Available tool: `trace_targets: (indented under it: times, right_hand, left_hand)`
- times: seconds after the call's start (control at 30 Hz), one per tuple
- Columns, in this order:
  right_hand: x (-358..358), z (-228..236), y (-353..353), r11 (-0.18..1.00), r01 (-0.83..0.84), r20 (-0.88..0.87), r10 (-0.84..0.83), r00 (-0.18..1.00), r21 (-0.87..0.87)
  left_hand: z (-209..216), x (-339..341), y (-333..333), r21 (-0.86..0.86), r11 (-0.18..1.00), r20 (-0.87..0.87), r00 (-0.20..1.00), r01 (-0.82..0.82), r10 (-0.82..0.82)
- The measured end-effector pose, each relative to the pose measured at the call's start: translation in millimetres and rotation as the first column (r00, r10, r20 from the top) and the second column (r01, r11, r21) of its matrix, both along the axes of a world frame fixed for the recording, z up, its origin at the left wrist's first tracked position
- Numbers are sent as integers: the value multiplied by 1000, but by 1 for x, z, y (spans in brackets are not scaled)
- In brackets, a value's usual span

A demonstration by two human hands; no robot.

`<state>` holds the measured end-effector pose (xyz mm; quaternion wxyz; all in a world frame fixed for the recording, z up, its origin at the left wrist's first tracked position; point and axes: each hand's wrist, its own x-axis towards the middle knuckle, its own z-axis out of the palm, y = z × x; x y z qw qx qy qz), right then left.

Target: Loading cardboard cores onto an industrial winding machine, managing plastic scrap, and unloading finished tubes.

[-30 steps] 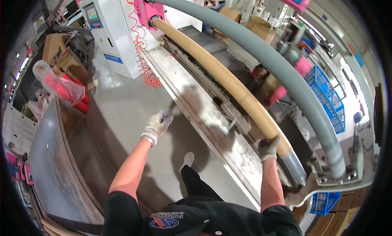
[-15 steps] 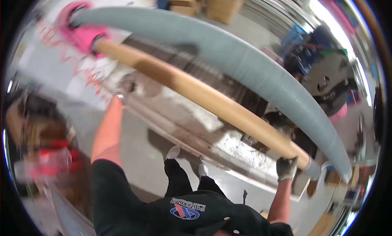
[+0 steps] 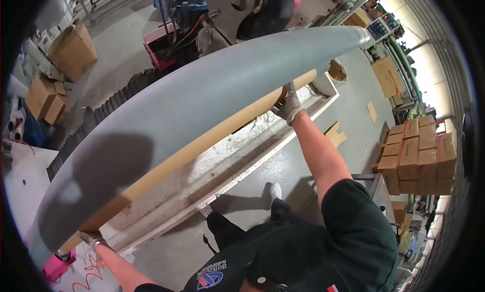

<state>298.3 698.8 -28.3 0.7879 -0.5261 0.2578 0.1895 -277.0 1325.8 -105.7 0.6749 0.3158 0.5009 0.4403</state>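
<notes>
In the head view, our right hand (image 3: 291, 106) stretches forward, fingers curled round the tan tube (image 3: 204, 143); our left hand (image 3: 92, 239) reaches its other end, finger state unclear. Smooth, part-shadowed, the tube runs beside the grey roller (image 3: 212, 85).

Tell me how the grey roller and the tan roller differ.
The grey roller looks thicker, the tan roller slimmer. From this view, the grey roller partly hides the tan roller. The right hand touches the tan roller; no contact with the grey roller is clear. Both are long and round.
</notes>
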Motion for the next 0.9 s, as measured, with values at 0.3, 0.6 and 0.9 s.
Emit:
trace_targets:
  times: [0.3,0.6,0.9]
  right_hand:
    - [141,-23,-106,947,115,131,-160,978,299]
    - [371,-49,-327,945,153,136,-199,971,288]
    - [469,-25,-409,975,23,205,-70,976,222]
  left_hand:
    - [86,261,-273,-75,985,-162,976,-157,143]
    - [63,478,-490,96,992,37,996,-81,77]
    - [65,569,-589,20,999,127,992,24,-27]
